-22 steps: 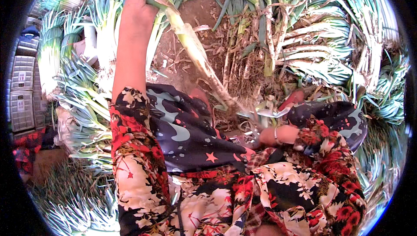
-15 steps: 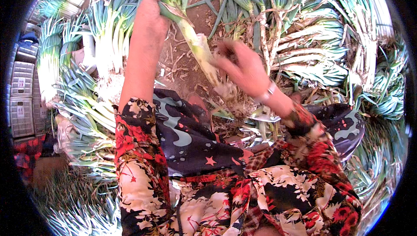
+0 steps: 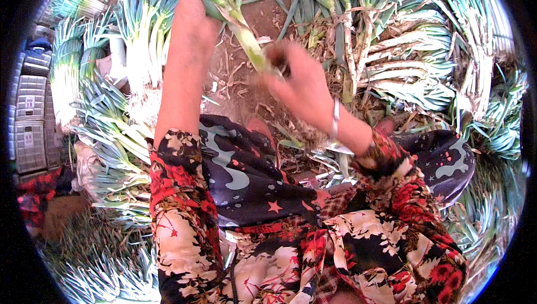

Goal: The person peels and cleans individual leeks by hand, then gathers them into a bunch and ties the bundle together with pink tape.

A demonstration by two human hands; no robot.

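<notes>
A thick green onion point(image 3: 244, 36) slants across the upper middle, its leaves at the top edge and its pale stalk running down to the right. My left hand point(image 3: 196, 21) is closed around it where the leaves begin. My right hand point(image 3: 305, 83), with a silvery bracelet at the wrist, is closed at the lower stalk. Motion blurs its fingertips, and it hides the stalk's lower end. Dry peelings point(image 3: 226, 77) are strewn over the brown ground beneath.
Untrimmed green onions point(image 3: 408, 60) lie heaped at the right. Cleaned onions point(image 3: 146, 52) stand bunched at the left, with more point(image 3: 112, 136) lying nearer. Grey plastic crates point(image 3: 31, 119) are stacked at the far left. My knees, in dark patterned cloth point(image 3: 240, 164), flank the ground.
My right hand has moved up and left onto the stalk, covering the root end that showed before. My left hand keeps its hold with little movement.
</notes>
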